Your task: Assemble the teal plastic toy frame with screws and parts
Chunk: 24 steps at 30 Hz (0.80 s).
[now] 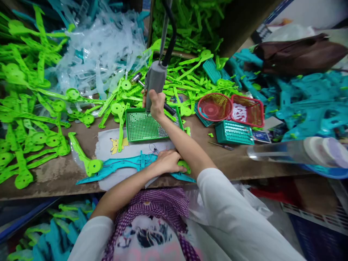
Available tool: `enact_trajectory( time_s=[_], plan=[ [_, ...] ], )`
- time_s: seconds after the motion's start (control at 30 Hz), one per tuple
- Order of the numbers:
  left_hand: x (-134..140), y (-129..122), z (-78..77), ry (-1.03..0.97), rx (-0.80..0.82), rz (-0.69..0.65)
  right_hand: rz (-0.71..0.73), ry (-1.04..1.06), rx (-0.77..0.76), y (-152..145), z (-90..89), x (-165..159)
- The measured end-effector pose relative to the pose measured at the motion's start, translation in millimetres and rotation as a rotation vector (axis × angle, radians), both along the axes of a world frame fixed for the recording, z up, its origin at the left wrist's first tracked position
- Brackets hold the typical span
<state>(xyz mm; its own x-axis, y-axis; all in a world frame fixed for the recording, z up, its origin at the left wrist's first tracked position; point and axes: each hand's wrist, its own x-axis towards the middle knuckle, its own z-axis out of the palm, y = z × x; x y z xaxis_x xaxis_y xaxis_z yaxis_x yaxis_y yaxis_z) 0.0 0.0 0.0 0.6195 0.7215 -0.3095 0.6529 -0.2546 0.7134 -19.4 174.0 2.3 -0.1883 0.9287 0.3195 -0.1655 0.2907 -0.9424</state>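
My right hand (157, 103) is wrapped around a grey electric screwdriver (157, 78), which hangs from above by a rod and black cable. Its tip points down over a green perforated tray (141, 127) with small metal screws (178, 119) at its right end. Crossing under the right forearm, my left hand (169, 161) grips a long blue plastic part (122, 164) that lies on a cloth near the table's front edge. Thin wires (153, 148) show at the part's middle. A light-green round piece (185, 166) sits by the left fingers, which partly hide it.
Light-green plastic arms (38, 137) pile up at left and behind the tray. Clear plastic parts (100, 47) heap at the back. Red baskets (214, 107), a teal basket (234, 132), a small screwdriver (221, 145) and a clear bottle (282, 150) stand or lie at right.
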Motion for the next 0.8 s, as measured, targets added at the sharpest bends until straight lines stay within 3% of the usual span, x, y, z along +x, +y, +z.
enact_trajectory(
  time_s=[0.13, 0.23, 0.37, 0.43, 0.5, 0.6, 0.8],
  plan=[
    [-0.6, 0.5, 1.2, 0.003, -0.012, -0.006, -0.042, 0.010, 0.002, 0.2, 8.9, -0.4],
    [-1.3, 0.7, 1.6, 0.001, -0.009, -0.011, -0.117, 0.013, 0.012, -1.7, 33.2, 14.6],
    [-1.6, 1.6, 2.7, 0.012, 0.001, 0.001, -0.256, 0.036, 0.073, -28.7, 73.4, 77.4],
    [-1.0, 2.2, 2.7, 0.017, 0.000, -0.007, -0.303, 0.093, 0.112, -56.6, 83.2, 117.0],
    [0.0, 2.4, 1.6, 0.018, 0.000, -0.014, -0.354, 0.115, 0.122, -87.8, 82.1, 149.8],
    [1.3, 1.6, -1.3, 0.006, 0.011, -0.001, -0.407, 0.062, 0.037, -124.9, 66.1, 176.4],
    [2.2, 1.5, -3.9, -0.038, 0.027, 0.015, -0.337, 0.074, -0.081, -143.1, 38.6, 180.6]
  ],
)
